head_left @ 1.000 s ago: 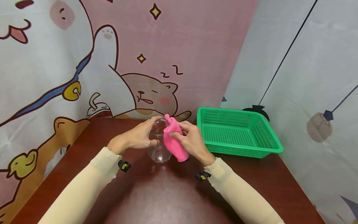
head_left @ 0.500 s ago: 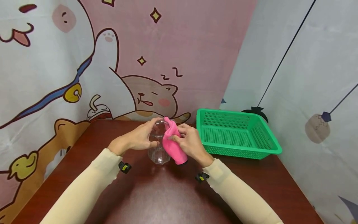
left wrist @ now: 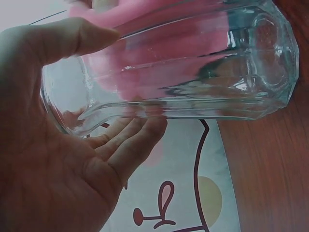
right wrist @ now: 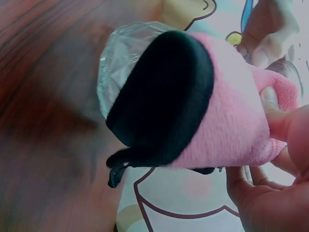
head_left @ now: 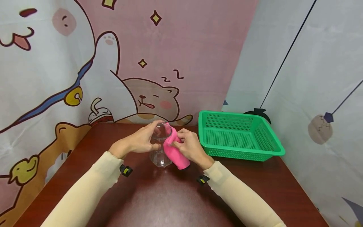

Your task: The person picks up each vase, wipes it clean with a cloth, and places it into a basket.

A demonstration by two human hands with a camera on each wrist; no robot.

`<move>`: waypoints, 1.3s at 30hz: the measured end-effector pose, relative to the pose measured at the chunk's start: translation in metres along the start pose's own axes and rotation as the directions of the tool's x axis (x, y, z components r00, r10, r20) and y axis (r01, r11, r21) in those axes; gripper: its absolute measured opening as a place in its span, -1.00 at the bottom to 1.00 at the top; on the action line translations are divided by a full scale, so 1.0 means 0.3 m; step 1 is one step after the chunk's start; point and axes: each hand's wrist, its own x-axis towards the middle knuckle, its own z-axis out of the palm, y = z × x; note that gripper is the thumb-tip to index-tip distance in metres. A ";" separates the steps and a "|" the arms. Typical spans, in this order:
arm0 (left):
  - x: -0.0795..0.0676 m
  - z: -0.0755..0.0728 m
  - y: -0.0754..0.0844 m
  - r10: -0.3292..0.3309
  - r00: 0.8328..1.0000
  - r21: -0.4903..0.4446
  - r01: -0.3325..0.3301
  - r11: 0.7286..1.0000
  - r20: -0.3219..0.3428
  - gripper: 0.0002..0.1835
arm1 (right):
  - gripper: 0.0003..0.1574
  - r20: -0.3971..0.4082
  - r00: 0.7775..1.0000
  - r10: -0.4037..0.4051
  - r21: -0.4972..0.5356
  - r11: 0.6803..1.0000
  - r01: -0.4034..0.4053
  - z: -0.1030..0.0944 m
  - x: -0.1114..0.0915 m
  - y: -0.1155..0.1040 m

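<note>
A clear, faceted glass jar (head_left: pixel 160 158) is held upright over the table between the thumb and fingers of my left hand (head_left: pixel 141 138), near its mouth. In the left wrist view the ribbed glass (left wrist: pixel 263 53) shows pink through its wall. My right hand (head_left: pixel 193 147) pinches a soft pink plush piece (head_left: pixel 173 154) against the jar's right side, its folded upper part right at the rim. The right wrist view shows this pink fabric (right wrist: pixel 231 101) with a broad black end (right wrist: pixel 161 92) and a small black strap (right wrist: pixel 130 157). The fabric partly covers the jar there.
A green perforated plastic basket (head_left: pixel 235 152) stands at the back right of the dark red-brown table (head_left: pixel 167 201). Behind the table hangs a cartoon-printed cloth backdrop (head_left: pixel 204 63). Each wrist wears a small black device on a strap.
The pink piece has shifted slightly left and down against the jar, its top end dropping to the rim. More of the jar's mouth shows now. Both hands keep their grips.
</note>
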 end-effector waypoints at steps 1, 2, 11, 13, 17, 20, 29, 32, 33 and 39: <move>0.000 0.001 -0.001 -0.001 1.000 0.002 0.001 1.000 0.000 0.07 | -0.87 0.009 1.000 0.003 -0.005 1.000 -0.003 0.003 -0.001 0.003; 0.000 0.001 -0.002 -0.002 1.000 0.003 0.002 1.000 0.000 0.08 | -0.89 0.019 1.000 0.004 -0.017 1.000 -0.004 0.005 -0.001 0.005; 0.004 0.005 -0.006 0.000 1.000 0.016 0.000 1.000 0.000 0.07 | -0.75 0.125 0.992 -0.005 -0.096 0.995 0.017 0.000 0.001 0.011; 0.004 0.004 -0.004 -0.001 1.000 0.017 0.001 1.000 0.000 0.07 | -0.75 0.148 0.989 -0.008 -0.128 0.991 0.027 -0.001 0.001 0.014; 0.002 -0.002 0.002 -0.009 1.000 0.009 0.009 1.000 -0.003 0.07 | -0.75 0.195 0.981 0.000 -0.179 0.983 0.036 0.000 0.003 0.025; 0.000 -0.002 0.002 -0.014 1.000 0.002 0.014 1.000 -0.003 0.08 | -0.69 0.230 0.973 0.013 -0.208 0.978 0.036 0.004 0.003 0.036; -0.003 0.001 0.004 -0.020 1.000 -0.012 0.020 1.000 -0.001 0.07 | -0.51 0.301 0.953 0.035 -0.227 0.973 0.035 0.022 -0.007 0.062; -0.001 0.000 0.002 -0.017 1.000 -0.010 0.017 1.000 -0.004 0.06 | -0.47 0.326 0.945 0.027 -0.219 0.974 0.047 0.029 -0.008 0.075; -0.001 0.000 0.001 -0.016 1.000 -0.006 0.016 1.000 -0.005 0.06 | -0.45 0.337 0.941 0.026 -0.223 0.973 0.052 0.031 -0.009 0.079; 0.000 0.001 -0.001 -0.011 1.000 -0.002 0.011 1.000 -0.003 0.07 | -0.69 0.388 0.922 -0.011 -0.256 0.959 0.119 0.044 -0.022 0.104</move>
